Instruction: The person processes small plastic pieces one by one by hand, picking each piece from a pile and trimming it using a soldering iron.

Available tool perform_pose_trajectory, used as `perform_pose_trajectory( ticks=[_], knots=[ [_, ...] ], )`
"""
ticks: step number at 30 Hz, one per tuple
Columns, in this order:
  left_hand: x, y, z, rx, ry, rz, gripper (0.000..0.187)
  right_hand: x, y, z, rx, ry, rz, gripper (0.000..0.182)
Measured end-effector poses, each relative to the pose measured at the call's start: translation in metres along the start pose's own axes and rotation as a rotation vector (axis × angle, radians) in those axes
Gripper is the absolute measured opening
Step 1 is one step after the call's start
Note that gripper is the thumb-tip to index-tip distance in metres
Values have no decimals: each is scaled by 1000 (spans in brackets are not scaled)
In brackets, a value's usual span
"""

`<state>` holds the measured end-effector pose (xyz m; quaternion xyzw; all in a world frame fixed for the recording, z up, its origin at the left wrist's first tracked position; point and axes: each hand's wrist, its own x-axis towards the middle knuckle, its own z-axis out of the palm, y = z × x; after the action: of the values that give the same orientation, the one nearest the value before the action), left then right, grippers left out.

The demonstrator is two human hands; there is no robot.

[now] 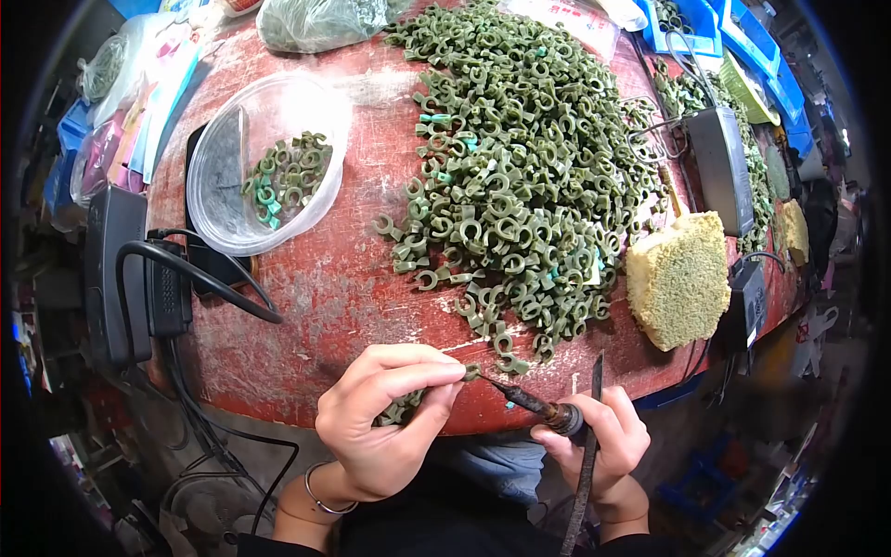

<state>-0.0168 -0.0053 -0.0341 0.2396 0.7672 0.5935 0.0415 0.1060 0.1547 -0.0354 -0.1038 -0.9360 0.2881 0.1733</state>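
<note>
My left hand [388,408] pinches a small green clip [472,372] between thumb and forefinger. More green clips [399,408] sit in its curled palm. In my right hand [608,436] is a soldering iron [531,401] with a scorched body, its thin dark tip at the pinched clip; whether it touches cannot be made out. A long, flat, dark metal strip [587,469], like a file, also passes through the right hand's fingers. Just beyond both hands lies a large heap of open-ring green clips [529,186] on the worn red table [306,343].
Left on the table, a clear plastic tub [212,215] holds some clips and partly covers a dark flat object. A yellow sponge [677,278] and a dark grey box [724,172] are at right. Black cables [200,268] run along the left edge. Blue bins [687,28] stand behind.
</note>
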Motion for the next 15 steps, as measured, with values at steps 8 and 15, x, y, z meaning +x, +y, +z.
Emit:
perform_pose_trajectory(
  ticks=[8, 15],
  knots=[
    [-1, 0, 0, 6, 5, -3, 20, 0, 1, 1, -5, 12, -10, 42],
    [0, 0, 0, 7, -1, 2, 20, -1, 2, -1, 2, -11, -12, 43]
  ],
)
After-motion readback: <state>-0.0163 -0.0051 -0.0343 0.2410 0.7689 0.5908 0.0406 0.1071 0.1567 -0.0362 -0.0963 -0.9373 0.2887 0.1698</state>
